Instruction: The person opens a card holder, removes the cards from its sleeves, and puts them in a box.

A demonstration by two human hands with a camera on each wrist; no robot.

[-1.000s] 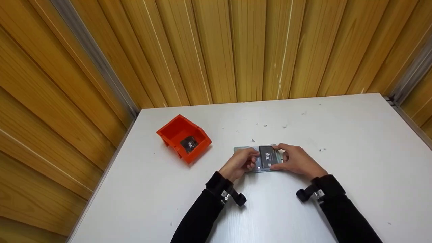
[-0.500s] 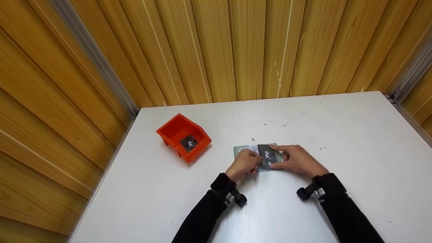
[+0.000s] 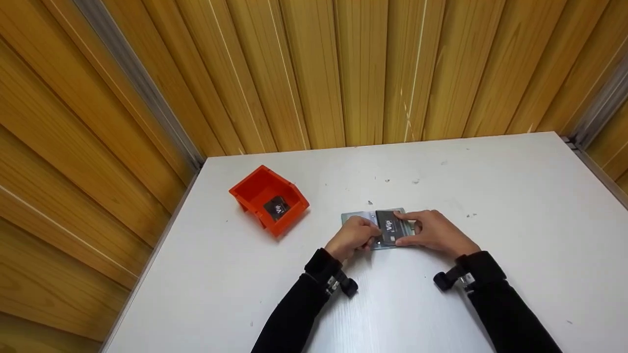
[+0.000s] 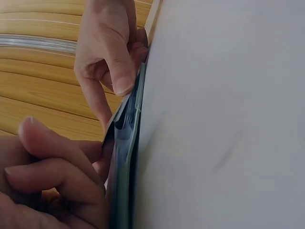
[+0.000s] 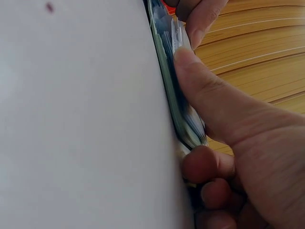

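Note:
A card holder [image 3: 408, 229] with clear sleeves lies spread on the white table, a dark card marked "Vip" [image 3: 390, 226] on its right half. My left hand [image 3: 352, 237] pinches the card's left edge; in the left wrist view a dark flap [image 4: 109, 130] lifts at those fingertips. My right hand [image 3: 431, 230] grips the holder from the right, thumb and forefinger at the near and far edges beside the card. The right wrist view shows its thumb pressing the clear sleeve edges [image 5: 177, 36]. Whether the card sits inside a sleeve or on top, I cannot tell.
An orange open-front bin [image 3: 250, 193] stands to the left on the table [image 3: 235, 284], with another dark "Vip" card [image 3: 276, 208] lying in it. Wood-look panels [image 3: 363, 73] rise behind the table's far edge.
My left hand has shifted right, its fingertips moving from beside the card onto its left edge. My right hand keeps nearly the same hold. The bin stays where it was.

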